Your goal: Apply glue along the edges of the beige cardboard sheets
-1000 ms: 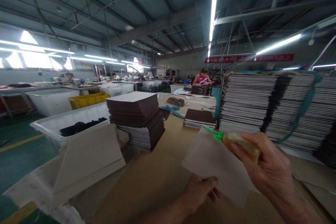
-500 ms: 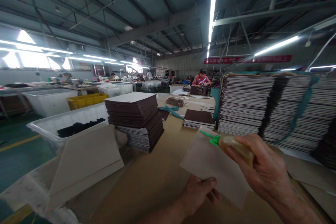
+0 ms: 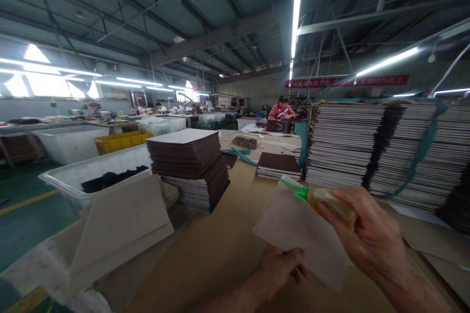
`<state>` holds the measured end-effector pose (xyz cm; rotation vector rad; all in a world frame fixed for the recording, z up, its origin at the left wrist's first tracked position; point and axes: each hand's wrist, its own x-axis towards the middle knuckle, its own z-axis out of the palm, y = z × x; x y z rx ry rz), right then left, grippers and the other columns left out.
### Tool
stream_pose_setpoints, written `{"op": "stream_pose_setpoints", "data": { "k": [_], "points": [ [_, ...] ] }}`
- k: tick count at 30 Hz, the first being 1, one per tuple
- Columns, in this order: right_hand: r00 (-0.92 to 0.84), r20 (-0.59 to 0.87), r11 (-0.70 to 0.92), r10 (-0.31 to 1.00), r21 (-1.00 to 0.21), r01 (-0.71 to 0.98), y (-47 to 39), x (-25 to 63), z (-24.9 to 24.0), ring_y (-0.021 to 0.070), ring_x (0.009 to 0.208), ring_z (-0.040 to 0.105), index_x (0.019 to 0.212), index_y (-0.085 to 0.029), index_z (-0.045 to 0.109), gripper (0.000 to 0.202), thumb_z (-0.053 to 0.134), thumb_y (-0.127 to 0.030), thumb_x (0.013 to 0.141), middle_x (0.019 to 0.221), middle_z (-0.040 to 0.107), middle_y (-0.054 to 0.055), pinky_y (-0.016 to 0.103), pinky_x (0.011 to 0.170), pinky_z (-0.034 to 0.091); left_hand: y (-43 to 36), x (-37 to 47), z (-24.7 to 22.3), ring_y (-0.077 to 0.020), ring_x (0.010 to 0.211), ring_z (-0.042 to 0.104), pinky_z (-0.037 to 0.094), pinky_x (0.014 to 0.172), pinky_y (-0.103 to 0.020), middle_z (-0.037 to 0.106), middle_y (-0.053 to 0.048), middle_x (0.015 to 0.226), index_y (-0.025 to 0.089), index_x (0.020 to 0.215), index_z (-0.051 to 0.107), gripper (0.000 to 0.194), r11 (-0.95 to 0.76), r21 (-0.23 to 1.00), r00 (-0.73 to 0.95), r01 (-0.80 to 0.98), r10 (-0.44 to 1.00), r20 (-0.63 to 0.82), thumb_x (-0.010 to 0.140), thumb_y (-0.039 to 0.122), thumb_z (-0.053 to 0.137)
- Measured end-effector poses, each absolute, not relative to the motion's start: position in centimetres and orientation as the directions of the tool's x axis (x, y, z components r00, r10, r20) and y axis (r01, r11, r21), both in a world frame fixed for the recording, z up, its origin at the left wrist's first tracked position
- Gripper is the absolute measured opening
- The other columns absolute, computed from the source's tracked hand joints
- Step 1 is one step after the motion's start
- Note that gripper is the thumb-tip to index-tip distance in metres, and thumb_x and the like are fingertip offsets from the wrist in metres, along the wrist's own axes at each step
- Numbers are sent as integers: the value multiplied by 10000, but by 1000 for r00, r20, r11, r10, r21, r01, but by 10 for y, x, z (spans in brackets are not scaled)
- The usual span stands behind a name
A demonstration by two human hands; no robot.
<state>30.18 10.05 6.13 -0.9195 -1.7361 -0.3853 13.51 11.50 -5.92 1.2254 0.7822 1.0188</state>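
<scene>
My left hand grips the lower edge of a flat beige board, its thumb on the upper face and its fingers curled below. The board is held tilted over the brown tabletop. In my right hand is a squeeze bottle of amber liquid, closed in the fingers and tipped on its side. Its long green nozzle points left, with the tip at the board's far corner. Whether the tip touches the board, I cannot tell.
A tall stack of dark and white boards stands left of centre. Larger stacks rise on the right, and a low stack lies between. Beige boards lean near a white bin. A person sits at the back.
Almost nothing differs. The bottle and its green nozzle have shifted very slightly to the right, while both hands keep their holds.
</scene>
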Motion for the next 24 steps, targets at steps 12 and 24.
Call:
{"op": "stream_pose_setpoints", "data": {
  "k": [12, 24],
  "points": [
    [-137, 897, 644, 420, -189, 741, 96, 301, 62, 190, 747, 604, 1055, -219, 542, 230, 538, -423, 949, 922, 564, 38, 295, 597, 464, 114, 136, -57, -114, 491, 544, 401, 458, -223, 604, -17, 630, 138, 818, 642, 327, 26, 978, 358, -207, 933, 51, 712, 445, 605],
    [-99, 938, 630, 333, -143, 763, 104, 307, 63, 180, 735, 586, 1070, -197, 535, 265, 565, -423, 935, 920, 553, 41, 290, 605, 453, 118, 136, -62, -121, 485, 546, 405, 470, -241, 609, -24, 644, 117, 904, 650, 419, 40, 981, 348, -190, 937, 29, 692, 478, 630]
  ]
}}
